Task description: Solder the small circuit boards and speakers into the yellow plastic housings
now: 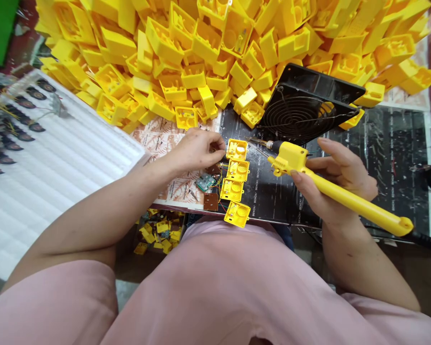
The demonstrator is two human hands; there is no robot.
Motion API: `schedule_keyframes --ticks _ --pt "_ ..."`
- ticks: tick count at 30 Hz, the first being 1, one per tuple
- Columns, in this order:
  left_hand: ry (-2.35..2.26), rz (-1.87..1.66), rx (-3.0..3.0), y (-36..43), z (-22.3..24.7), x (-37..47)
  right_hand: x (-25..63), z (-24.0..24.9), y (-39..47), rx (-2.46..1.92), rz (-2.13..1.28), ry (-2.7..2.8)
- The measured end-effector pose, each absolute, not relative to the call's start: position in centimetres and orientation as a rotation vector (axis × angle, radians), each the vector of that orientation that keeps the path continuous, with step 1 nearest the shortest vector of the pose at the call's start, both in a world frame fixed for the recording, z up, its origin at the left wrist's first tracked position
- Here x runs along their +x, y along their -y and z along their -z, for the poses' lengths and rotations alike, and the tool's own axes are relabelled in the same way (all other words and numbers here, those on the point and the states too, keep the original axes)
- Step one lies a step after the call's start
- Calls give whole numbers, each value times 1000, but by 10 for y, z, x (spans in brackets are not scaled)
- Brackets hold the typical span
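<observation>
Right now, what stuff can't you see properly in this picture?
All in the head view:
- What the left grip may be pinching: too small, and the curled fingers cover it.
- Part of the right grip: hidden by the yellow soldering tool.
- The top of the yellow pile: cut off by the upper edge.
- Yellow pieces behind the black fan: the fan blocks them.
- The leftmost round parts: blurred, cut off by the left edge.

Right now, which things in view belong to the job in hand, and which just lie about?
Seemingly in the job:
yellow soldering tool, in the right hand
four lined-up yellow cases, left hand beside the top one
green circuit board

Apparently lying about:
black fan
heaped yellow cases
white sheet
</observation>
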State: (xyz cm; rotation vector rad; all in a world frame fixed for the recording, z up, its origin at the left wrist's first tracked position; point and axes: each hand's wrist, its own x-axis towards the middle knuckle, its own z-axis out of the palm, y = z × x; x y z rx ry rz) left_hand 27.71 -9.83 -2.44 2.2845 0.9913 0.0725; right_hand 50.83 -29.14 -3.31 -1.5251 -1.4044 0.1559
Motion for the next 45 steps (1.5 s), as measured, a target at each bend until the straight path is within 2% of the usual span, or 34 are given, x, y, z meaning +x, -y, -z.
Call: schedule_keyframes --ticks 7,16,21,31,45 --pt "-1027 -113 2226 101 25 277 513 39 293 -1511 -155 1468" --pt "-1081 170 2480 101 9 296 512 33 286 -1346 5 1652" --pt "-1036 385 2610 100 2 306 510 30 276 -1222 -60 1760" --pt "-1010 494 2700 100 -2 314 514 21 264 -1142 -33 1958" --pt "-969 552 2774 99 -3 316 516 21 278 -1353 -13 1678"
